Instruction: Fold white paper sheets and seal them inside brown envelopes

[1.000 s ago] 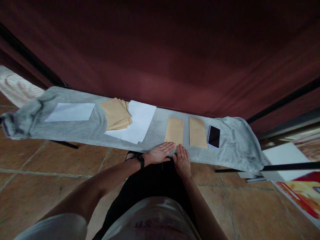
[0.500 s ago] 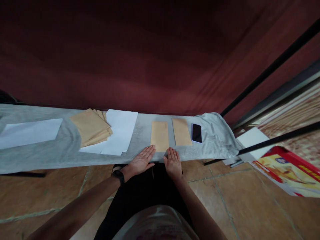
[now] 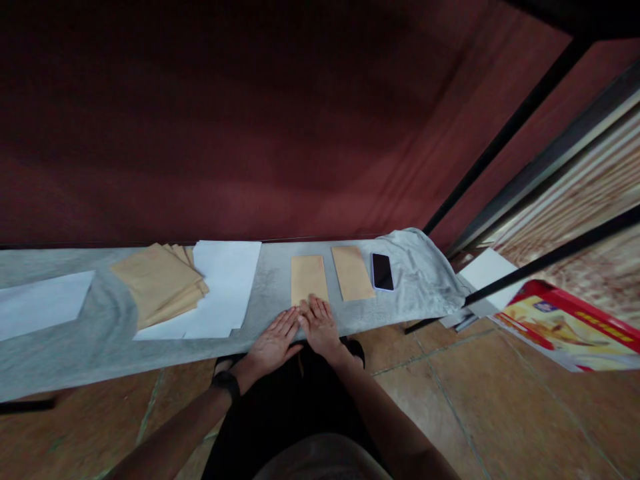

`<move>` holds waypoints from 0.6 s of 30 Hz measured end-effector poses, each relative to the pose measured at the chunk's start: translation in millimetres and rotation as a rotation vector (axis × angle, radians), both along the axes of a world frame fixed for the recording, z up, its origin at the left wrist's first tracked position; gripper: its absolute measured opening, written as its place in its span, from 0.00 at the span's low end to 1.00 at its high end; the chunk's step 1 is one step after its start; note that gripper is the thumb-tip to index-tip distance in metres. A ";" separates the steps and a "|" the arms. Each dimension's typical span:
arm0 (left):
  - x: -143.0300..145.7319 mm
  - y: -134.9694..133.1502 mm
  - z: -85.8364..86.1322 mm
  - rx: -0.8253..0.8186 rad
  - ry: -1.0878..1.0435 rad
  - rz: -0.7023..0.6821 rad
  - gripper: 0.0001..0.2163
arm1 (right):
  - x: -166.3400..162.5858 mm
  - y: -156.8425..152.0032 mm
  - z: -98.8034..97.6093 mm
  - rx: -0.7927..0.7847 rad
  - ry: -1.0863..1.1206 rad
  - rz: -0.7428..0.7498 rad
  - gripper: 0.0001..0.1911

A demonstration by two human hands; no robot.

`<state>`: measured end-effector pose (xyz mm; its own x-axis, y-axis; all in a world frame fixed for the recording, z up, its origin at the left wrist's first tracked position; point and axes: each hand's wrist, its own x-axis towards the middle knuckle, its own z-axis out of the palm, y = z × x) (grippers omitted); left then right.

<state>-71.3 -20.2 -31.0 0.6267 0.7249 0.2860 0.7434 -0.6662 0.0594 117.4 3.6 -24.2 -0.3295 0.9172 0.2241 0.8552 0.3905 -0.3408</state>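
Note:
A brown paper envelope [image 3: 307, 277] lies flat on the grey cloth in front of me, its near end partly covered by my hands. My right hand [image 3: 320, 325] rests on that near end, fingers stretched out and palm down. Beside it, my left hand [image 3: 274, 340] lies flat with fingers extended, its tips at the envelope's near left corner. The two hands nearly touch. Neither one grips anything. A second brown envelope [image 3: 353, 273] lies just to the right, and a phone [image 3: 383, 272] with a dark screen is beyond it.
Several brown envelopes [image 3: 157, 283] are fanned out at left, over white paper sheets [image 3: 227, 287]. Another white sheet [image 3: 45, 303] lies farther left. The grey cloth [image 3: 420, 287] bunches at the right end. Black metal bars [image 3: 500, 143] and a red-and-yellow box [image 3: 570, 323] stand at right.
My right hand has moved left onto the envelope's near end, closer to my left hand. The view has tilted and shifted slightly; the envelopes and phone appear to stay in place.

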 end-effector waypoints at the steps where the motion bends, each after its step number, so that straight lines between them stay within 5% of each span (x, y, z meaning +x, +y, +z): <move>1: 0.0 0.2 0.2 0.002 0.005 -0.004 0.31 | 1.2 7.9 -0.1 -0.003 -0.007 -0.012 0.26; 9: -2.0 1.7 -3.0 -0.003 0.007 0.016 0.30 | 3.9 68.6 2.0 -0.019 0.002 -0.137 0.28; 18: 32.0 20.0 -5.2 -0.011 0.079 0.213 0.20 | 27.1 11.4 -12.4 0.043 0.356 -0.235 0.27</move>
<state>-39.3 -0.2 -36.2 0.4792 0.8461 0.2333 0.8699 -0.4932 0.0020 144.5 15.1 -36.6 -0.0082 0.9455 0.3257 0.7542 0.2197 -0.6188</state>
